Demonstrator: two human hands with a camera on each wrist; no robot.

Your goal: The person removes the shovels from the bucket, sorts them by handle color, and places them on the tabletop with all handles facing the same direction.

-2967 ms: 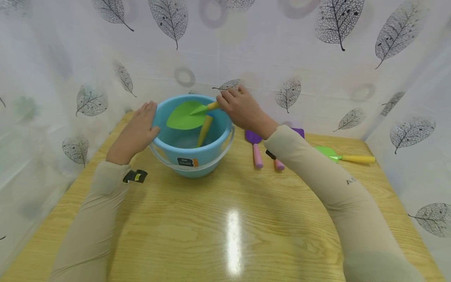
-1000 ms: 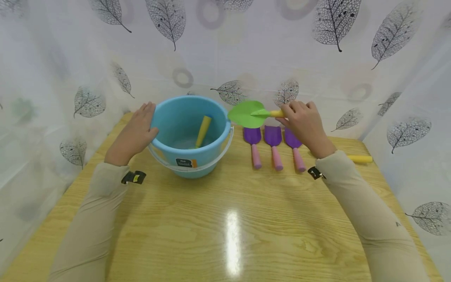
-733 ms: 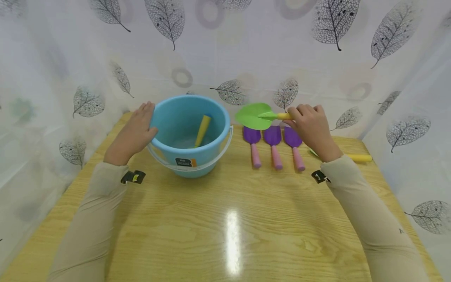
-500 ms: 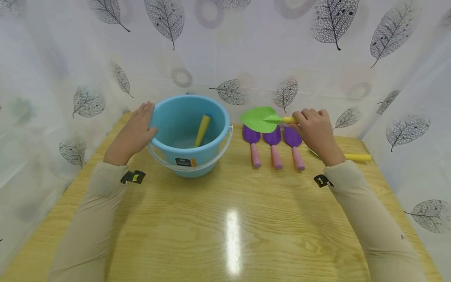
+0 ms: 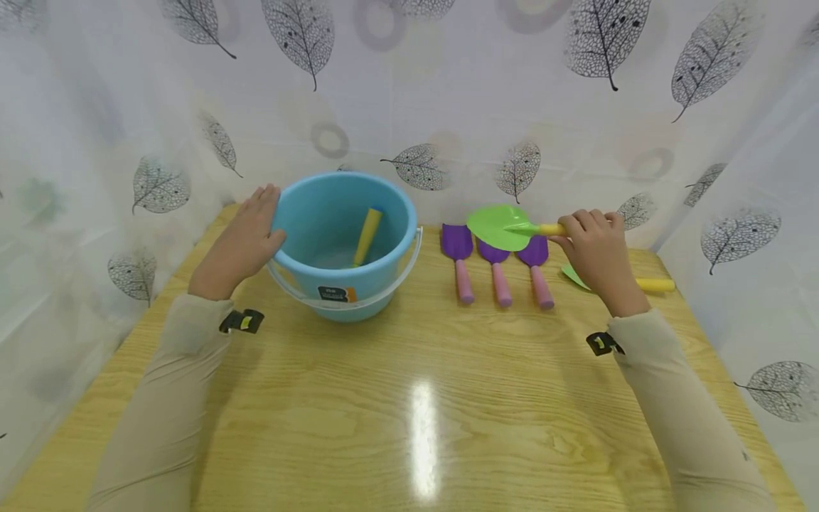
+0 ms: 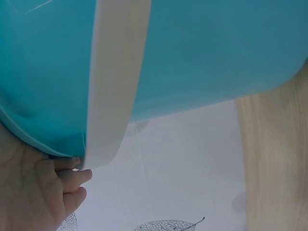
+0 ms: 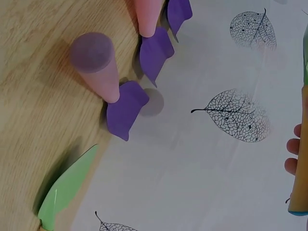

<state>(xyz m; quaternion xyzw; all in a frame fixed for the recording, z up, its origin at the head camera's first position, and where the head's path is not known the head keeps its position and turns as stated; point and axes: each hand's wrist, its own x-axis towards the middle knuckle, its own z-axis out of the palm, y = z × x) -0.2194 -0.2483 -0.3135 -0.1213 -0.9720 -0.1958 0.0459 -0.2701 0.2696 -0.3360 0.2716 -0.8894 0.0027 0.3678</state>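
Observation:
My left hand rests on the left rim of a light blue bucket, its fingers laid along the edge. In the left wrist view, the fingers touch the rim beside the white bail. My right hand grips the yellow handle of a green toy shovel, blade pointing left above the purple shovels. The right wrist view shows that handle with fingertips around it. A yellow handle leans inside the bucket; its lower end is hidden by the front wall.
Three purple shovels with pink handles lie in a row right of the bucket. Farther right lies another green shovel with a yellow handle, partly hidden by my right arm. A leaf-patterned curtain borders the wooden table.
My right hand has carried the green shovel out from over the bucket, rightward, then lower over the purple shovels. The left hand stays at the bucket's rim.

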